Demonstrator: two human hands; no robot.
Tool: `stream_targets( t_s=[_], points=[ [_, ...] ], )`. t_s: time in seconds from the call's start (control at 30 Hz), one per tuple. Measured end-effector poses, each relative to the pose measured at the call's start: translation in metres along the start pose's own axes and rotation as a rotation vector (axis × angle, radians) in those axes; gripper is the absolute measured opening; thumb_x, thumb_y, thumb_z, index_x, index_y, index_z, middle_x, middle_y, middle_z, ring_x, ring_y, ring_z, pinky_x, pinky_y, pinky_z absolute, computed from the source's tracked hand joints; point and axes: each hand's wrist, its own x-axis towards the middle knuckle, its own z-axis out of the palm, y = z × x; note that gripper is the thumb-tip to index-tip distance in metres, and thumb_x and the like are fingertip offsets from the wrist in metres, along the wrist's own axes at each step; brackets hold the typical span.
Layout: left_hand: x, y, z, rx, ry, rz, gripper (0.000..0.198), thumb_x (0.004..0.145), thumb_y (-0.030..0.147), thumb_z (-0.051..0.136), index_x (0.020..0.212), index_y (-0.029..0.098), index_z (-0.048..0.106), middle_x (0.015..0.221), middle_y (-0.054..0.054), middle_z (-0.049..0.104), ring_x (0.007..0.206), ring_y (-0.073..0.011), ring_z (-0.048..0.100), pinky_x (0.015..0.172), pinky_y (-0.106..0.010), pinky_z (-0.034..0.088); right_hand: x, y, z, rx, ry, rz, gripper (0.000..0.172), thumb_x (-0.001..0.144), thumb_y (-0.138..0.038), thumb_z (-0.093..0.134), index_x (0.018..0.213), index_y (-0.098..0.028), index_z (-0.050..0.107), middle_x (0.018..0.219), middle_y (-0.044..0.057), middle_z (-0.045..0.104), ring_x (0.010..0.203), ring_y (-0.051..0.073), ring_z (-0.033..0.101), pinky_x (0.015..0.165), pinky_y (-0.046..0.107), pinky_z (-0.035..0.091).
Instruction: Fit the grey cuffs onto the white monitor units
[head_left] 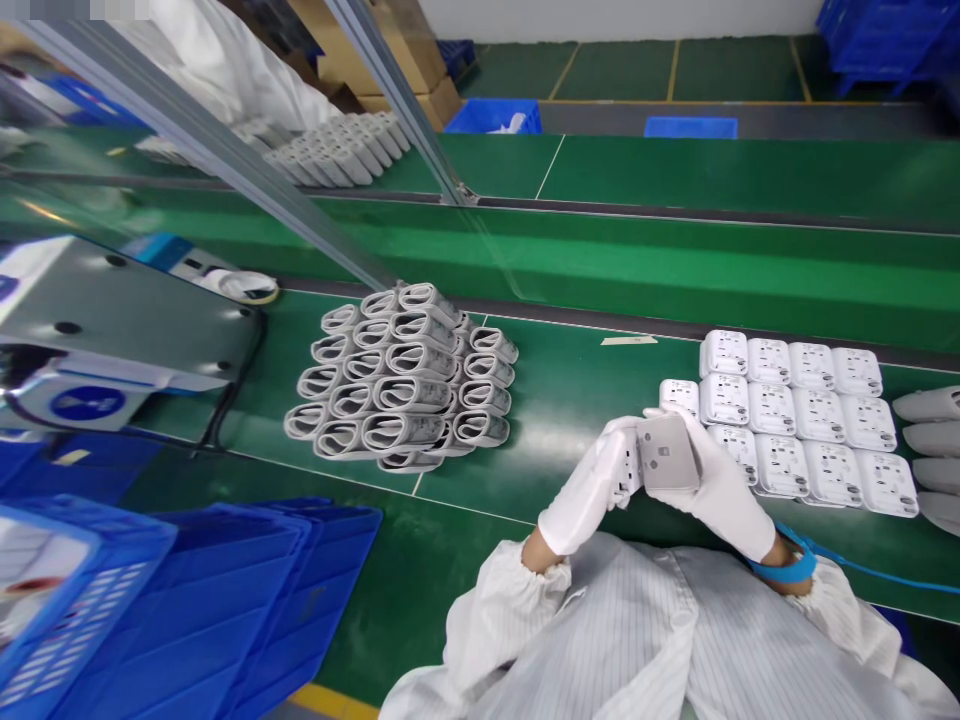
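Both my hands wear white gloves and meet in front of my chest. My left hand [594, 490] is closed around a white socket unit [628, 468], its slotted face turned to the left. Beside it, a white unit with a flat grey back [667, 453] is gripped by my right hand [720, 490], the grey side facing up. The two units are close together, and I cannot tell whether they touch. Just right of my hands, white multi-outlet socket units [772, 408] lie in rows, faces up. One more socket unit [679, 395] lies just beyond my right hand.
Stacked rolled grey-white sleeves [405, 390] stand on the green bench [555, 370] to the left. A grey machine [135, 310] and blue crates [225, 590] are farther left. A metal post [405, 90] rises behind. A blue strap [787, 565] circles my right wrist, its cord running right.
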Motion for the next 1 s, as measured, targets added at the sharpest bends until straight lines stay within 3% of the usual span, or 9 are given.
stream_targets(
  t_s=[0.3, 0.7, 0.83, 1.0],
  points=[
    [0.002, -0.006, -0.003, 0.032, 0.019, 0.017, 0.070, 0.101, 0.070, 0.044, 0.144, 0.016, 0.054, 0.072, 0.000, 0.056, 0.058, -0.0125, 0.050, 0.056, -0.025, 0.048, -0.001, -0.002, 0.000, -0.038, -0.008, 0.007, 0.085, 0.085, -0.040, 0.083, 0.157, -0.030, 0.039, 0.156, 0.011, 0.055, 0.139, 0.030, 0.060, 0.110, 0.041, 0.056],
    [0.000, -0.002, -0.001, 0.051, 0.013, 0.001, 0.062, 0.105, 0.064, 0.041, 0.147, 0.020, 0.050, 0.102, -0.006, 0.060, 0.060, -0.0081, 0.048, 0.050, -0.020, 0.043, -0.004, -0.007, -0.002, -0.175, 0.021, 0.024, 0.077, 0.085, -0.035, 0.078, 0.154, -0.030, 0.044, 0.152, 0.009, 0.058, 0.135, 0.030, 0.062, 0.110, 0.043, 0.057],
    [-0.001, 0.004, 0.003, 0.058, 0.029, -0.014, 0.071, 0.099, 0.070, 0.050, 0.147, 0.018, 0.049, 0.102, -0.007, 0.059, 0.064, -0.0090, 0.049, 0.051, -0.020, 0.044, -0.004, -0.008, -0.003, -0.227, 0.015, 0.058, 0.073, 0.086, -0.035, 0.075, 0.153, -0.031, 0.046, 0.149, 0.008, 0.060, 0.133, 0.031, 0.062, 0.110, 0.046, 0.055],
    [-0.001, 0.011, 0.007, 0.022, 0.066, -0.064, 0.087, 0.090, 0.081, 0.057, 0.147, 0.014, 0.049, 0.086, -0.003, 0.054, 0.064, -0.0111, 0.048, 0.052, -0.021, 0.043, -0.002, -0.008, -0.002, -0.247, 0.015, 0.062, 0.070, 0.086, -0.034, 0.072, 0.151, -0.029, 0.047, 0.145, 0.009, 0.062, 0.129, 0.031, 0.063, 0.106, 0.047, 0.056]
  ],
)
